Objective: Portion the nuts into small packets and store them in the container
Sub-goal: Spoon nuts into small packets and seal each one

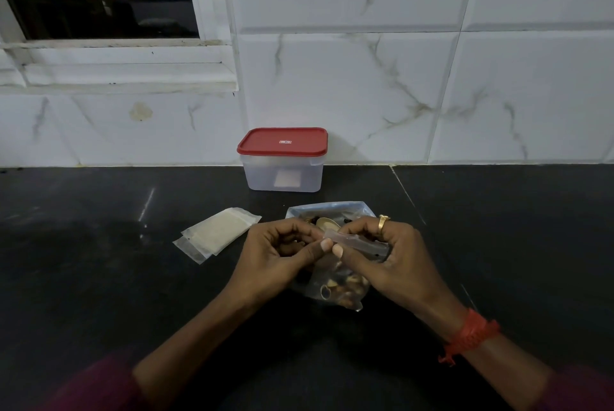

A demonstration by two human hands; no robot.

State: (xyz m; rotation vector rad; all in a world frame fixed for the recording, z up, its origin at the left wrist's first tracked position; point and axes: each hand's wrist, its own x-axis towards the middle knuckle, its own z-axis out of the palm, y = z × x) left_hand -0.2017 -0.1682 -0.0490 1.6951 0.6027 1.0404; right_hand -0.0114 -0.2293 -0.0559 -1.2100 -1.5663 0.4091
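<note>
A person's left hand and right hand pinch the top strip of a small clear packet of mixed nuts above the middle of a dark desk, thumbs almost meeting on the seal. Just behind the hands lies an open bag of nuts with a metal spoon resting in it. A stack of empty packets lies to the left of the hands, toward the middle of the desk. At the desk's back edge, against the marble-patterned tiles, stands a translucent container with its red lid on. A gold ring and a red wrist thread mark the right hand.
</note>
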